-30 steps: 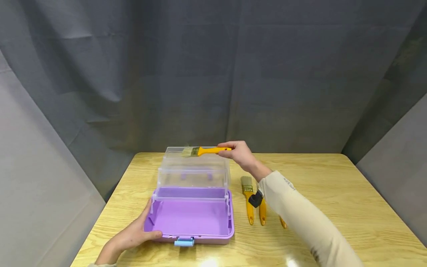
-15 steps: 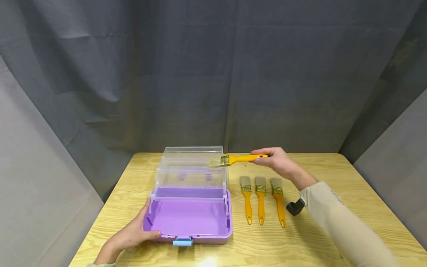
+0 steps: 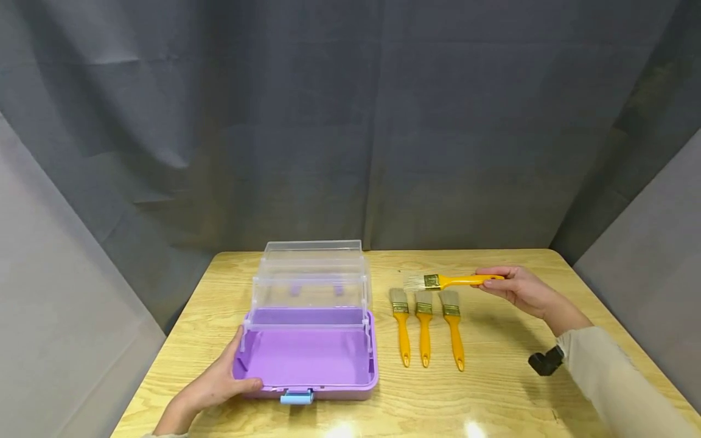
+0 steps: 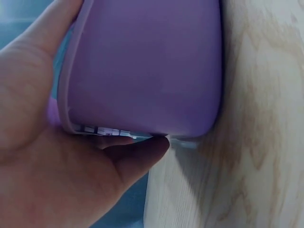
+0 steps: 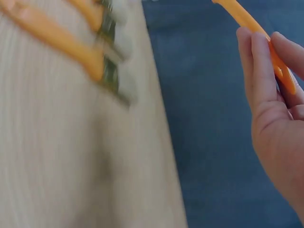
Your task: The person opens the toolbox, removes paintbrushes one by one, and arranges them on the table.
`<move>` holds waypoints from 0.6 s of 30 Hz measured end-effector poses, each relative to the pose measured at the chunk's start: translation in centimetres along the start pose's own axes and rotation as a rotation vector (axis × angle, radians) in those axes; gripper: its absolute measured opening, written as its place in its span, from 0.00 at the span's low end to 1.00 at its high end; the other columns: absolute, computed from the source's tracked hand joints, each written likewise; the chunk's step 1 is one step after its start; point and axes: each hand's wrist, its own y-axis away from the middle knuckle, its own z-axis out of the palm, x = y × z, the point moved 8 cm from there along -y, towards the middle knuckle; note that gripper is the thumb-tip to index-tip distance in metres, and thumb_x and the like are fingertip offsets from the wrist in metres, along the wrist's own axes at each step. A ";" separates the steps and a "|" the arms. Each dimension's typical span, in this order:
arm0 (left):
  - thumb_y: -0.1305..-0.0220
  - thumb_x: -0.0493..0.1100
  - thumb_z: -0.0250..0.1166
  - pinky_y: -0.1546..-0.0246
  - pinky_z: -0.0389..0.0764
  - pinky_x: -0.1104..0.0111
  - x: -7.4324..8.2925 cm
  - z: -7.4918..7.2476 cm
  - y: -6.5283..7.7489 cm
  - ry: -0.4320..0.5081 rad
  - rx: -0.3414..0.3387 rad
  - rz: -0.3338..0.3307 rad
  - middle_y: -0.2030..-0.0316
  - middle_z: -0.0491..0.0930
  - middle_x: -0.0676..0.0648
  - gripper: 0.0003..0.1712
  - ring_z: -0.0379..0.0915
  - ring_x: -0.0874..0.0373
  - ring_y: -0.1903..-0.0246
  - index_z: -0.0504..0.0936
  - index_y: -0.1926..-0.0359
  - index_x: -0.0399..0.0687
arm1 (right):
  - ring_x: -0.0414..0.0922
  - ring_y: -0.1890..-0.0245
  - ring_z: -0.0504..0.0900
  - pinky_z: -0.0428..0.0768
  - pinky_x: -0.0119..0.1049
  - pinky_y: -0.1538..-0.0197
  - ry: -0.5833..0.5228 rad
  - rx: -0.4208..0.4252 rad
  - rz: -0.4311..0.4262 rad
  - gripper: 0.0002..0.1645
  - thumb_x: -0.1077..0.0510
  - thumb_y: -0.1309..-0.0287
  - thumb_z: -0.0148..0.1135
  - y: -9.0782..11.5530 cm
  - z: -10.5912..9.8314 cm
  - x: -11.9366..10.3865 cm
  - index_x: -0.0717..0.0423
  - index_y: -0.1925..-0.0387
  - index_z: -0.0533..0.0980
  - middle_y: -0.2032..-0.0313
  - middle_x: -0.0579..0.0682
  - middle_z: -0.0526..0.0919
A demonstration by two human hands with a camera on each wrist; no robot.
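Note:
A purple plastic toolbox (image 3: 306, 359) stands open, its clear lid and trays (image 3: 309, 292) raised toward the back and a blue latch (image 3: 297, 397) at its front. My left hand (image 3: 216, 380) grips the box's left end, thumb at the front corner; in the left wrist view that hand (image 4: 52, 156) lies along the box wall (image 4: 147, 66). On the right, my right hand (image 3: 523, 292) pinches a paintbrush (image 3: 462, 280) by the end of its yellow handle. The brush is held level above the table, bristles pointing left.
Three more yellow-handled paintbrushes (image 3: 425, 331) lie side by side right of the box, bristles away from me. They rest on a wooden table (image 3: 493, 401). A dark cloth (image 3: 306, 134) hangs behind the table's far edge, with pale panels at both sides.
My right hand has carried the paintbrush from over the raised lid to the right, somewhat lower, past the three lying brushes. My left hand has stayed on the toolbox.

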 end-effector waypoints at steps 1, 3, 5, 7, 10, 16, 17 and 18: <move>0.53 0.42 0.75 0.39 0.44 0.42 0.0 0.0 0.0 -0.008 0.001 -0.003 0.30 0.35 0.26 0.70 0.38 0.31 0.33 0.28 0.28 0.35 | 0.46 0.50 0.80 0.76 0.35 0.48 -0.014 0.008 0.006 0.23 0.77 0.37 0.45 0.6 -0.7 0.2 0.62 0.47 0.78 0.50 0.54 0.80; 0.53 0.44 0.75 0.39 0.44 0.42 0.0 -0.1 0.0 -0.031 0.002 -0.013 0.31 0.35 0.25 0.70 0.38 0.30 0.33 0.29 0.29 0.33 | 0.47 0.50 0.80 0.75 0.36 0.48 -0.041 0.024 0.015 0.24 0.77 0.36 0.43 1.7 -2.2 0.6 0.62 0.47 0.77 0.50 0.54 0.80; 0.53 0.44 0.75 0.39 0.45 0.42 0.1 0.0 0.1 -0.036 0.003 -0.002 0.31 0.36 0.25 0.70 0.40 0.30 0.34 0.29 0.28 0.34 | 0.46 0.50 0.80 0.76 0.35 0.48 -0.058 0.045 0.023 0.24 0.77 0.35 0.42 2.7 -3.6 1.0 0.60 0.47 0.78 0.51 0.54 0.80; 0.53 0.43 0.75 0.40 0.47 0.42 0.2 -0.1 0.1 -0.036 0.004 0.020 0.30 0.37 0.26 0.69 0.43 0.31 0.34 0.29 0.28 0.35 | 0.46 0.50 0.80 0.76 0.35 0.49 -0.077 0.066 0.027 0.25 0.77 0.35 0.40 3.7 -4.8 1.4 0.60 0.47 0.78 0.51 0.54 0.80; 0.53 0.41 0.75 0.40 0.49 0.43 0.3 -0.2 0.0 -0.017 0.002 0.037 0.30 0.38 0.28 0.69 0.45 0.32 0.34 0.30 0.27 0.39 | 0.46 0.51 0.81 0.76 0.34 0.49 -0.127 0.086 0.036 0.27 0.77 0.34 0.38 5.2 -6.4 2.1 0.58 0.49 0.79 0.53 0.55 0.81; 0.53 0.43 0.75 0.39 0.44 0.43 0.0 -0.1 0.2 -0.035 0.007 -0.023 0.31 0.36 0.25 0.69 0.39 0.30 0.33 0.30 0.29 0.33 | 0.46 0.52 0.81 0.76 0.33 0.49 -0.182 0.130 0.052 0.27 0.77 0.34 0.38 7.5 -9.0 3.5 0.56 0.52 0.81 0.54 0.57 0.82; 0.53 0.43 0.75 0.39 0.44 0.44 0.0 -0.1 0.2 -0.030 0.009 -0.024 0.30 0.36 0.26 0.69 0.39 0.31 0.33 0.30 0.28 0.33 | 0.46 0.52 0.81 0.76 0.33 0.49 -0.181 0.144 0.052 0.27 0.77 0.34 0.39 7.8 -9.4 3.7 0.56 0.52 0.81 0.55 0.57 0.82; 0.53 0.43 0.75 0.39 0.43 0.45 0.1 -0.1 0.1 -0.020 0.010 -0.026 0.30 0.36 0.27 0.69 0.39 0.32 0.33 0.31 0.28 0.35 | 0.46 0.52 0.81 0.76 0.33 0.49 -0.179 0.161 0.054 0.27 0.76 0.34 0.39 8.1 -9.8 3.9 0.55 0.52 0.81 0.55 0.57 0.82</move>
